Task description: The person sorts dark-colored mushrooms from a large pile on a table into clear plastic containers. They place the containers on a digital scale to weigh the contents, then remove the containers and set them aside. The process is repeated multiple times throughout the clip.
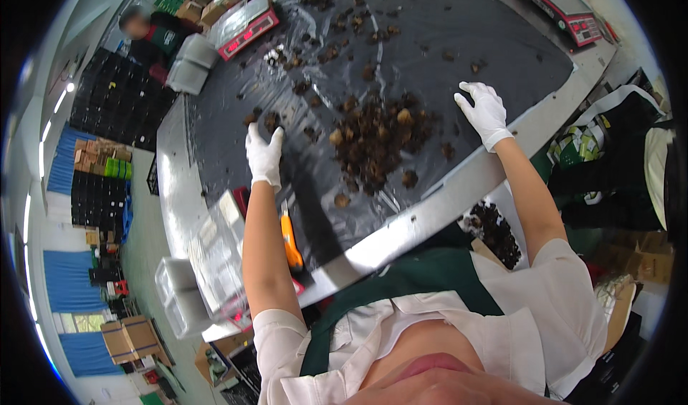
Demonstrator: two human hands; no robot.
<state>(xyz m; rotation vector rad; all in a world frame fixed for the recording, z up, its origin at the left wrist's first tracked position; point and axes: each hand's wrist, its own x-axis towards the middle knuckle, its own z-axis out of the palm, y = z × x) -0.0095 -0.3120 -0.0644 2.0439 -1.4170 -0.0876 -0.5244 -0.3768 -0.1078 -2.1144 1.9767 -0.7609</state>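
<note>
My left hand (264,155), in a white glove, reaches over the black plastic sheet (328,211) with its fingers apart beside a dark brown clump (272,120); whether it touches the clump I cannot tell. To the right, my right hand (482,109), gloved too, hovers above or rests on the sheet, fingers spread and nothing in them. Between the hands lies a heap of brown, ruffled pieces, perhaps dried mushrooms (376,142). Smaller pieces are scattered toward the far side. An orange utility knife (290,238) lies by my left forearm.
Clear plastic containers (215,249) stand at the near left. Red scales (250,26) (570,7) sit at the far left and far right corners. Another person (161,34) is beyond the left edge. A metal rim (457,195) borders the table; below it is a bin of dark pieces (494,233).
</note>
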